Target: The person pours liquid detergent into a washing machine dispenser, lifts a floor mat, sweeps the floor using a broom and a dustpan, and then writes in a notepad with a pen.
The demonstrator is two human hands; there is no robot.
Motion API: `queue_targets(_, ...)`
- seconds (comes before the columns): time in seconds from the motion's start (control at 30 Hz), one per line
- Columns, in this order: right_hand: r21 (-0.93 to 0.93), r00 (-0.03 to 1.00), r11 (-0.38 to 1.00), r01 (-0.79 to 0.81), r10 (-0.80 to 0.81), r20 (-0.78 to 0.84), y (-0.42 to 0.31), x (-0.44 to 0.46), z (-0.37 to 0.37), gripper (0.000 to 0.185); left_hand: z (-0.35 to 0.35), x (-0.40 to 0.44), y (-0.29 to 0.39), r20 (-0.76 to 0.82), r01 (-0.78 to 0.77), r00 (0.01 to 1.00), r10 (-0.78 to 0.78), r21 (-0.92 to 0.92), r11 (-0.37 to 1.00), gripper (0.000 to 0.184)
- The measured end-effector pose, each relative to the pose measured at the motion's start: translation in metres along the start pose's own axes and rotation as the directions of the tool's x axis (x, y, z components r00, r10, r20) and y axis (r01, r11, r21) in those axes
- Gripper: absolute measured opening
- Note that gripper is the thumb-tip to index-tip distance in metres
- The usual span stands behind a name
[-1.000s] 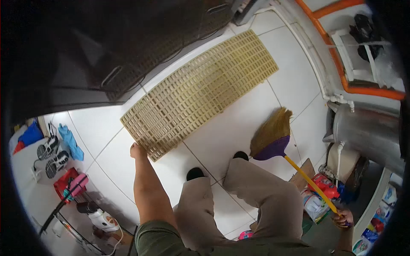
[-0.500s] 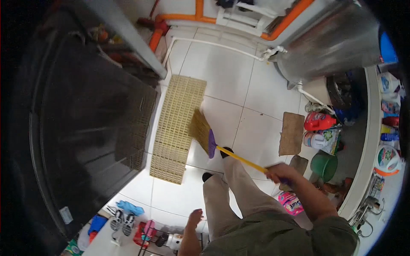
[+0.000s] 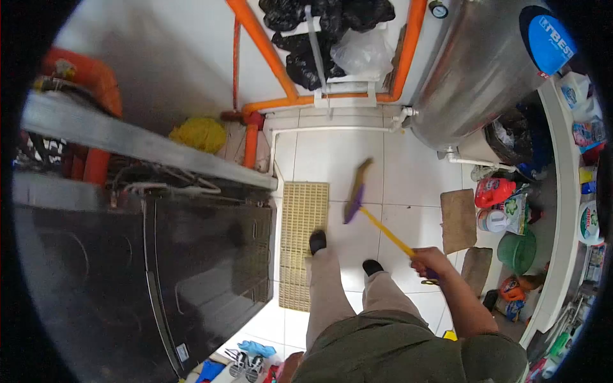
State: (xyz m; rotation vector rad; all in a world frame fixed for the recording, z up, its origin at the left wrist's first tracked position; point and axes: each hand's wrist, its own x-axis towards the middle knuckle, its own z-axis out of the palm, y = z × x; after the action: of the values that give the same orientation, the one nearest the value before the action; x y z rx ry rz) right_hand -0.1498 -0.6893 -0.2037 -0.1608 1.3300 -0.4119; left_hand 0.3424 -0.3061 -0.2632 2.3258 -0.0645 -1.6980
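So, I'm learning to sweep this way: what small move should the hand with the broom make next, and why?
Probably swing the broom rightward, low over the floor tiles: the right hand grips its yellow handle, the bristles are beside the yellow grid mat, and a small dark speck shows farther right.

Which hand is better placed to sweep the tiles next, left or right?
Right, likely: the right hand grips the broom, whose head is over tiles beside the mat. The left hand shows only partly, at the frame's edge, away from the broom.
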Motion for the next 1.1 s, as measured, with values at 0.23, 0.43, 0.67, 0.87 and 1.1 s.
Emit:
queue_targets(0.23,0.419,0.869,0.861,0.289,-0.420,0.263,-0.105,0.191,0.210,0.012,-0.038,0.108,0.200,0.281,-0.328,0.943,0.176,0.714,0.619,0.037)
queue_targets(0.43,0.369,0.998,0.928,0.052,-0.065,0.023,-0.148,0.374,0.102,0.017,-0.039,0.092,0.444,0.190,-0.460,0.888,0.420,0.326,0.826,0.025)
queue_targets(0.67,0.968,0.966,0.081,0.236,-0.123,-0.226,0.091,0.211,-0.034,0.022,-0.056,0.159,0.499,0.243,-0.048,0.969,-0.035,0.328,0.944,0.024)
queue_targets(0.87,0.973,0.969,0.026,0.230,-0.100,-0.226,0.205,0.109,0.054,0.009,0.004,0.152,0.536,0.386,-0.334,0.922,0.042,0.732,0.594,0.034)
queue_targets(1.1,0.916,0.952,0.263,0.303,-0.128,-0.278,0.288,-0.107,0.135,0.065,0.099,0.141,0.577,0.545,-0.641,0.765,0.344,0.585,0.497,0.043)
